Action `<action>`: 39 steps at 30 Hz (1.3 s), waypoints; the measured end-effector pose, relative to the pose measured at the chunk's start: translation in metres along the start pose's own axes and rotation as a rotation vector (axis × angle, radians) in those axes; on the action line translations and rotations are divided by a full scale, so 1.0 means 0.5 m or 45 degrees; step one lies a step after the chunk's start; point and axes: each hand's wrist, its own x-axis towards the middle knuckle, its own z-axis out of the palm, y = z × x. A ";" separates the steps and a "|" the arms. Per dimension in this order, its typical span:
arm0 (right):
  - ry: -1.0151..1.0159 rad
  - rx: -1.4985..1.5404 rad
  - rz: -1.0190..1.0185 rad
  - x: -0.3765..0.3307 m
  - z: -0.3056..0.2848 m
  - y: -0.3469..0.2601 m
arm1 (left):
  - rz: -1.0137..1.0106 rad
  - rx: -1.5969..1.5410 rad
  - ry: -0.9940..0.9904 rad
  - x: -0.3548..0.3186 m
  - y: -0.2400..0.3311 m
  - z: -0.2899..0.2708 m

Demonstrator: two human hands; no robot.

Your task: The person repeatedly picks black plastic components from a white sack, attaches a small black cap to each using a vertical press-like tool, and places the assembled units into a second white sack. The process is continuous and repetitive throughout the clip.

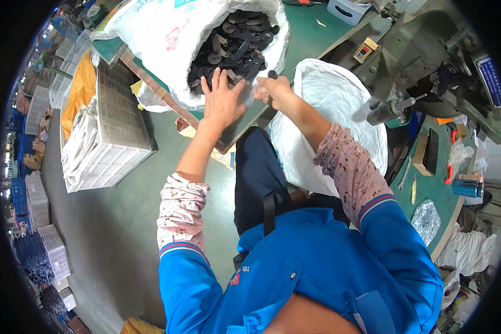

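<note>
Fingers [220,78] of left hand [224,100] splayed on white sack [167,39]; right hand [273,89] gripping black part [272,74].

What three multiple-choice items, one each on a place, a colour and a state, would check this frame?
1. Where are the black parts piled?
A. in the open white sack on the green table
B. in the slotted white crate
C. on the floor

2. What colour is the jacket?
A. red
B. blue
C. grey

3. How is the left hand?
A. clenched in a fist
B. tucked in a pocket
C. fingers spread, at the sack's mouth

Answers:
1. A, since the parts fill the mouth of the white sack that lies on the table.
2. B, since the body and sleeves below the floral cuffs are blue.
3. C, since its fingers fan out against the parts, while the right hand is closed around a small black piece.
</note>
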 end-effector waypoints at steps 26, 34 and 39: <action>-0.204 -0.624 -0.171 0.021 0.007 0.028 | 0.066 -0.103 0.114 -0.070 -0.051 -0.005; -0.305 -0.499 -0.091 -0.033 -0.015 0.053 | 0.065 -0.004 0.010 -0.072 -0.017 -0.038; -0.320 -0.536 -0.066 -0.089 -0.057 0.073 | 0.256 0.184 -0.016 -0.089 0.018 -0.031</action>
